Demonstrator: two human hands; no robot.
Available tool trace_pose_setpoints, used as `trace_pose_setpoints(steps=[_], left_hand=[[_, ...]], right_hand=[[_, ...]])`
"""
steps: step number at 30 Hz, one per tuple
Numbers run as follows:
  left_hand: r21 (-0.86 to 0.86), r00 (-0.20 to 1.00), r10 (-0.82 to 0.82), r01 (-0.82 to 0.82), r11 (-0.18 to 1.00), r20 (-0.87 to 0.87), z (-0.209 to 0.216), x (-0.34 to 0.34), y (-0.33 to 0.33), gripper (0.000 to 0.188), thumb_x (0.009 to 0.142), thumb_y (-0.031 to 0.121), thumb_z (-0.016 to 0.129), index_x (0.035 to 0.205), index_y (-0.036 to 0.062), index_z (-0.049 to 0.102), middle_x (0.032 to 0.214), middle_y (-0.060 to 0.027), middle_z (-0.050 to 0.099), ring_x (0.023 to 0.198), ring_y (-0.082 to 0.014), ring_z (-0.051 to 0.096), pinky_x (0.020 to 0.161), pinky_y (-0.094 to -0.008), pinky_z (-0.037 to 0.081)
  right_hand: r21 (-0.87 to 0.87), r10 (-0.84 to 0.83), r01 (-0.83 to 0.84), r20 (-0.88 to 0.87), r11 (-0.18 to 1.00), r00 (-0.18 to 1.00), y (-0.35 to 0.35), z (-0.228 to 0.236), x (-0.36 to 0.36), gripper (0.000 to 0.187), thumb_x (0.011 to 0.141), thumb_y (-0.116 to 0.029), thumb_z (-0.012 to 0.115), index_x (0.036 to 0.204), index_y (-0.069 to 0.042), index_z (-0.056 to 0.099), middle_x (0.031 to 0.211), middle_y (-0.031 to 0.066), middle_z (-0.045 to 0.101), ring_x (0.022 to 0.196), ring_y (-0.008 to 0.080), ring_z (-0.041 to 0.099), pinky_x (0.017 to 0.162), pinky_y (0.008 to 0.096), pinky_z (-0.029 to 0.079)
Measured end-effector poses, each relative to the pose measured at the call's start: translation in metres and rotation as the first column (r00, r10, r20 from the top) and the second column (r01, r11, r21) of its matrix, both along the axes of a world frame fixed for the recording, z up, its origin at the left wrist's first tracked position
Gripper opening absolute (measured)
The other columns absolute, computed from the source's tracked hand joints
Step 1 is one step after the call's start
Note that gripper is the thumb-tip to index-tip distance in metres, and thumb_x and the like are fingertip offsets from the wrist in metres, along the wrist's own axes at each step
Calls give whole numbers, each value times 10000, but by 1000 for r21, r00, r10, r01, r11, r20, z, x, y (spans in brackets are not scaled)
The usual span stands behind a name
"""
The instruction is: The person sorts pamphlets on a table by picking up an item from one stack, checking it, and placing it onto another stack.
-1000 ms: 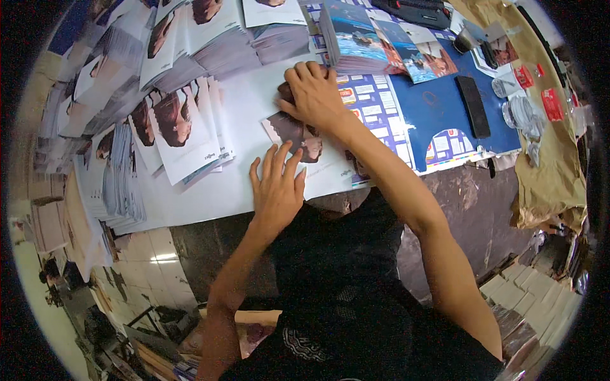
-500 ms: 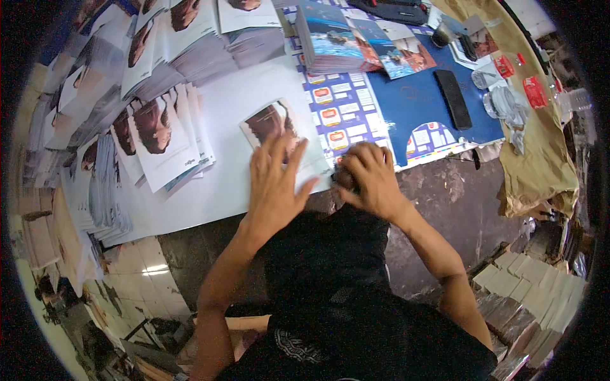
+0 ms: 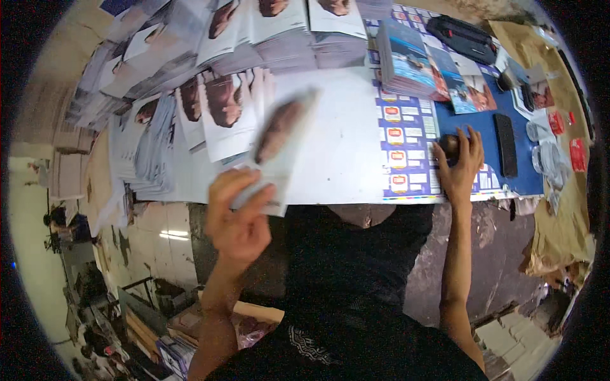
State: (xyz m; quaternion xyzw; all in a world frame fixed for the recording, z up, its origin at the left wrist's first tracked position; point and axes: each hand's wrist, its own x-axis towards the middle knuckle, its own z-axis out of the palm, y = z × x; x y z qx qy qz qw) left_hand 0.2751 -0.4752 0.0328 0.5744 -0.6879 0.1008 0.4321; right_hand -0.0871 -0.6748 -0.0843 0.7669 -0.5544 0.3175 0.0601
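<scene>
My left hand (image 3: 238, 219) pinches the lower end of a booklet (image 3: 283, 143) between thumb and fingers. The booklet has a brown portrait on a pale cover; tilted and smeared by motion, it is lifted over the white tabletop (image 3: 343, 146). My right hand (image 3: 462, 168) curls round a dark brown, rounded object (image 3: 450, 146) at the left part of a blue sheet (image 3: 486, 127). Its exact kind I cannot make out. Left of the lifted booklet lie several fanned booklets (image 3: 225, 114) with similar covers.
Tall booklet stacks (image 3: 279, 44) line the back, with more piles (image 3: 149, 143) at the left. A purple patterned sheet (image 3: 397, 136) lies at centre right. Farther right are blue picture booklets (image 3: 406, 63), a black phone-like slab (image 3: 505, 146), a black bag (image 3: 464, 38) and clear plastic bottles (image 3: 548, 155).
My left hand has picked the booklet up off the white table and drawn it left. My right hand has moved right with the brown object, onto the blue sheet. The view has shifted.
</scene>
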Motion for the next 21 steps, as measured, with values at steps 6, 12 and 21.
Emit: trace_pose_setpoints(steps=[6,12,21], left_hand=[[238,958,234,-269,933,166,-48,80,-27,510,834,-65,574,1322,72,623,1271,-158,620,1277,-347,526,1116,-525,369],[307,979,197,-201,930,44,-80,87,-8,605,907,3,565,1491,9,408,1492,-237,451,1410,-411,394,1183,-509,278],[293,966,230,-186,938,-122,-67,90,71,203,951,-42,594,1125,-55,699,1171,-181,692,1138,-335,639,969,-427,519]], right_hand=[[-35,13,-11,35,999,999,-6,-5,10,636,805,-345,825,1338,-99,580,1470,148,489,1402,362,403,1147,511,235],[-28,92,-91,35,995,995,-1,9,7,656,782,-355,845,1318,-80,587,1411,173,517,1360,365,443,1106,507,284],[-68,32,-32,3,997,999,-74,42,-31,563,843,-459,765,1289,-149,618,1367,88,553,1307,296,486,1058,528,306]])
